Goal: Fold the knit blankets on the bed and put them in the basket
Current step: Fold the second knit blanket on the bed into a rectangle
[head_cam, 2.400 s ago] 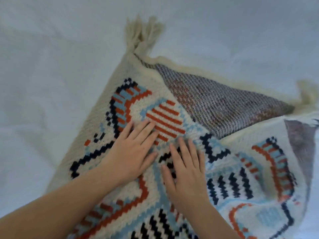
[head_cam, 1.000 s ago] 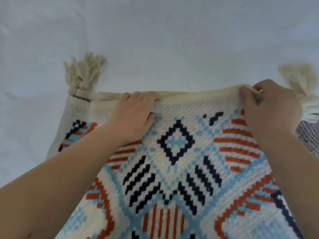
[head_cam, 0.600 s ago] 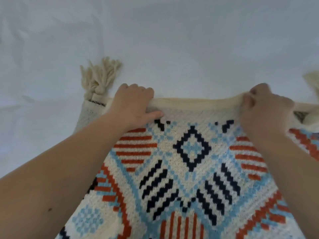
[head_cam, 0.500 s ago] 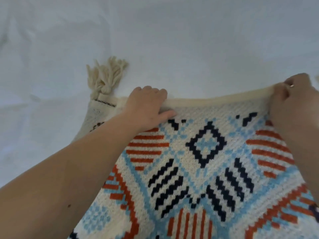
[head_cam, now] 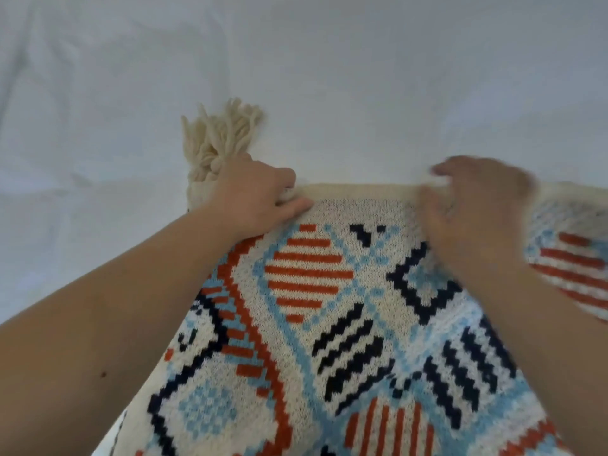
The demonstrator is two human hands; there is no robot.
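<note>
A cream knit blanket [head_cam: 332,307] with orange stripes, navy zigzags and light-blue checks lies on the white bed sheet [head_cam: 329,77]. Its cream far edge runs across the middle of the view, with a cream tassel [head_cam: 217,139] at the left corner. My left hand [head_cam: 256,195] pinches that far edge beside the tassel, thumb on top. My right hand [head_cam: 473,205], blurred by motion, curls over the same edge further right. The basket is not in view.
The white sheet covers everything beyond and to the left of the blanket, with soft wrinkles at the left. The blanket runs off the frame at the bottom and right.
My left hand has slid left along the edge to the tassel corner. My right hand has come in from the far right toward the middle of the edge. The view has shifted right.
</note>
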